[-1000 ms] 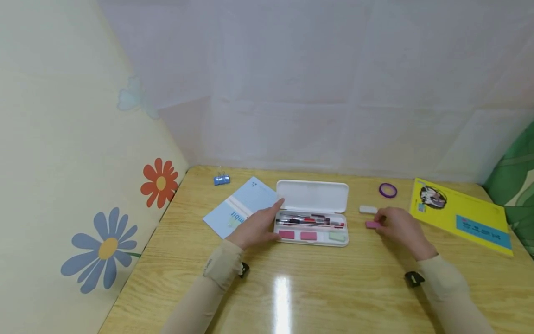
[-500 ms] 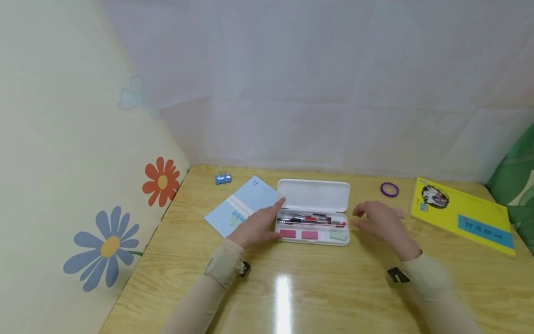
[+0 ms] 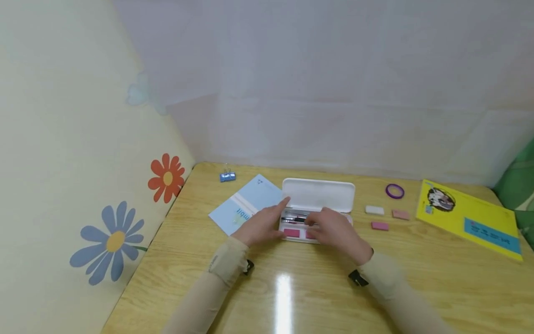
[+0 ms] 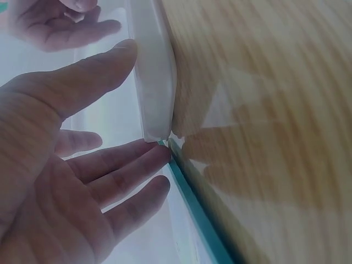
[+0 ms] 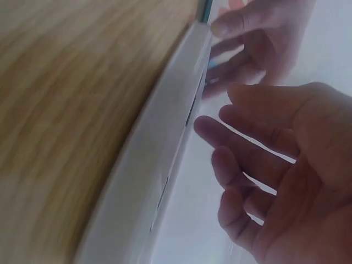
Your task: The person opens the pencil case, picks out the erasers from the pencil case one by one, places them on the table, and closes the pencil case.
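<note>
Shifted since the earlier frame: right hand (image 3: pixel 335 228), from 3 o'clock of the case to above its front row; dark pink eraser (image 3: pixel 380 226), then in its grip, now lies free on the table (image 3: pixel 325 287). Right fingers loosely bent, nothing seen between them; contact with the eraser below cannot be told. Principal item: one white pencil case (image 3: pixel 315 197), mid-table, standing open, hinged toward 12 o'clock. Contents: pens (image 3: pixel 294 218) to the rear, partly covered; in front, first pink eraser (image 3: pixel 291 233) toward 8 o'clock, second pink eraser (image 3: pixel 308 234) near 6 o'clock, partly under the right hand; stretch toward 4 o'clock hidden. Left hand (image 3: pixel 263 225) at the 9 o'clock end, fingers extended, released, clasping nothing. Progress, by judgement: partial; three erasers out, at least two inside, case unclosed. Outlying: white eraser (image 3: pixel 374 210) and pale pink eraser (image 3: pixel 400 214), 3 o'clock; purple ring (image 3: pixel 387 194), between 2 and 3; yellow booklet (image 3: pixel 475 208), farther along 3; blue notebook (image 3: pixel 250 197), 9; blue binder clip (image 3: pixel 227 176), 10.
</note>
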`<state>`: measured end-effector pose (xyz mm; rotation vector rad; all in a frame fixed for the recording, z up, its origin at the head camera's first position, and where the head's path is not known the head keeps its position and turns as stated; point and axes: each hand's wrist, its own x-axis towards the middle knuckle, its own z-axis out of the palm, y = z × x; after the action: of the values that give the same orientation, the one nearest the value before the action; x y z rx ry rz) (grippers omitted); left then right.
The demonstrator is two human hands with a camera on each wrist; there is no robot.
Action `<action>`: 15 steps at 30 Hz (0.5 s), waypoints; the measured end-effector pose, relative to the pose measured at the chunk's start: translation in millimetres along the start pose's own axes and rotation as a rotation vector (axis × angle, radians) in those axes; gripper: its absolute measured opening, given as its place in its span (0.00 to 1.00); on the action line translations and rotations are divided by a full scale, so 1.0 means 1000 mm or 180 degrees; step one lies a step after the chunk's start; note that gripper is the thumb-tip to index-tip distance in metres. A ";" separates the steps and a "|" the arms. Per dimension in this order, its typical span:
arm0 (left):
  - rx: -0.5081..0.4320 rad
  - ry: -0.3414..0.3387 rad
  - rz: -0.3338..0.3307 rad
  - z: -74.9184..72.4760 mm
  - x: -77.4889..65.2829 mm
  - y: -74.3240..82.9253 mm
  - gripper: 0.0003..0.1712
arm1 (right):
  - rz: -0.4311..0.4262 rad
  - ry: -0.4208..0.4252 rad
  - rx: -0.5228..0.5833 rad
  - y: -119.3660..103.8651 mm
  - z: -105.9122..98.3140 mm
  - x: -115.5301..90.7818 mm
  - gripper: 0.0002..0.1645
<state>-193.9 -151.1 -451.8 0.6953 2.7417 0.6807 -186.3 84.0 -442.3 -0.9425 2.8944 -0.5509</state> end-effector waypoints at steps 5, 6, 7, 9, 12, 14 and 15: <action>0.0057 -0.0001 0.0027 0.001 0.000 -0.001 0.58 | -0.0102 0.0001 -0.0047 -0.014 0.007 0.007 0.08; 0.0061 0.0005 0.0037 0.001 0.000 -0.001 0.58 | -0.0122 0.0019 -0.0065 -0.016 0.008 0.008 0.07; 0.0070 0.0007 0.0042 0.001 0.000 -0.001 0.58 | -0.0134 0.0032 -0.0080 -0.018 0.009 0.009 0.07; 0.0085 0.0022 0.0069 0.001 0.000 -0.002 0.58 | -0.0134 0.0036 -0.0155 -0.023 0.011 0.010 0.05; 0.0080 0.0042 0.0118 0.002 0.000 -0.003 0.58 | -0.0136 0.0040 -0.0297 -0.028 0.016 0.011 0.03; 0.0082 0.0058 0.0140 0.002 0.000 -0.004 0.58 | -0.0106 0.0069 -0.0355 -0.031 0.019 0.012 0.05; 0.0083 0.0059 0.0143 0.002 0.000 -0.004 0.57 | -0.0105 0.0097 -0.0347 -0.032 0.021 0.013 0.05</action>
<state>-194.7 -153.5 -455.8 0.7620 2.7641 0.6654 -175.4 45.9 -449.7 -1.0054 2.9680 -0.4166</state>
